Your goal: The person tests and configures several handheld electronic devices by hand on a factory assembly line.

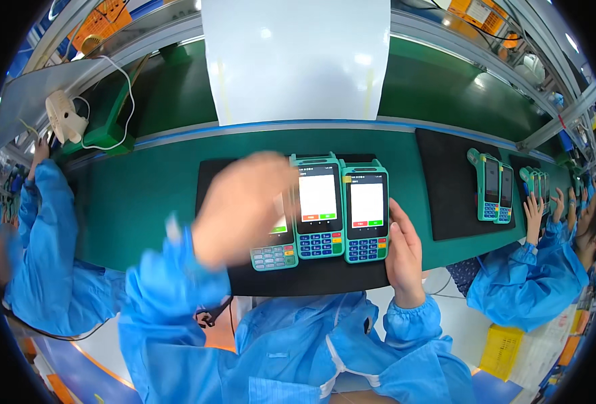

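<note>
Three green handheld card terminals lie side by side on a black mat (311,286). Each has a lit screen above a keypad. My left hand (244,202), smeared by motion, passes over the left terminal (274,258) and hides most of its screen. The middle terminal (318,195) shows a mostly white screen with a red and a green button. Much the same screen shows on the right terminal (367,202), whose right side my right hand (404,252) touches, thumb and fingers apart and not wrapped round it.
To the right, a second black mat (453,195) bears more terminals (492,188) near a co-worker's hand (534,214). Another person's blue sleeve (52,215) is at the left. A white scanner-like device (65,116) with a cable stands back left. A white sheet (298,60) hangs behind the green bench.
</note>
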`<state>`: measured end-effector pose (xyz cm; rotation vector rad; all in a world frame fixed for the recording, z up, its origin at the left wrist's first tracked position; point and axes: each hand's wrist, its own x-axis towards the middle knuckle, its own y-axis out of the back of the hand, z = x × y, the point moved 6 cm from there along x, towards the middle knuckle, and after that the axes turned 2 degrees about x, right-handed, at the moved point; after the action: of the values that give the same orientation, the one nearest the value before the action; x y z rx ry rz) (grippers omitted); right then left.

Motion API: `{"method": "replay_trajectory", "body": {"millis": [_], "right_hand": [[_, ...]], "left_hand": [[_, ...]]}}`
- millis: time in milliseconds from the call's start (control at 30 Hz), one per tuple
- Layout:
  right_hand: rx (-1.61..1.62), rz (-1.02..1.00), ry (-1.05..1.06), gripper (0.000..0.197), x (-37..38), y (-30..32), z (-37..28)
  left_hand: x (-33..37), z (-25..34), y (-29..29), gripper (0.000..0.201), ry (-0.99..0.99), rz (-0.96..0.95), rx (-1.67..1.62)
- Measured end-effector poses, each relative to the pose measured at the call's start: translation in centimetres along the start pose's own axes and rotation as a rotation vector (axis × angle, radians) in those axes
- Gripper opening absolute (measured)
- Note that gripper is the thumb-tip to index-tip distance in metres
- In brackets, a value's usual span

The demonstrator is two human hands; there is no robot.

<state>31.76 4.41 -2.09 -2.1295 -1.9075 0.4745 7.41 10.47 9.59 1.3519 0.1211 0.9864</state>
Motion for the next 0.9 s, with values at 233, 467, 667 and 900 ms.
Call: {"method": "replay_trajectory", "body": {"millis": [233, 467, 667, 900], "right_hand": [[-0.096, 0.018, 0.029, 0.046, 0.2, -0.6, -0.3], [-0.053, -0.046, -0.014, 0.049, -2.3, -2.1, 0.0], [-0.151, -0.074, 0.062, 0.057, -2.6, -3.4, 0.2], [-0.138, -0.097, 0.031, 0.056, -0.8, -3.0, 0.1]], "left_hand": [[2.5, -8.9, -7.2, 0.062, 0.32, -0.487, -0.886], [0.7, -8.7, -7.4, 0.065, 0.25, -0.631, -0.868], [0.1, -8.1, -5.5, 0.046, 0.279, -0.488, -0.819], [-5.9, -1.1, 1.9, 0.053, 0.256, -0.006, -0.073]]}}
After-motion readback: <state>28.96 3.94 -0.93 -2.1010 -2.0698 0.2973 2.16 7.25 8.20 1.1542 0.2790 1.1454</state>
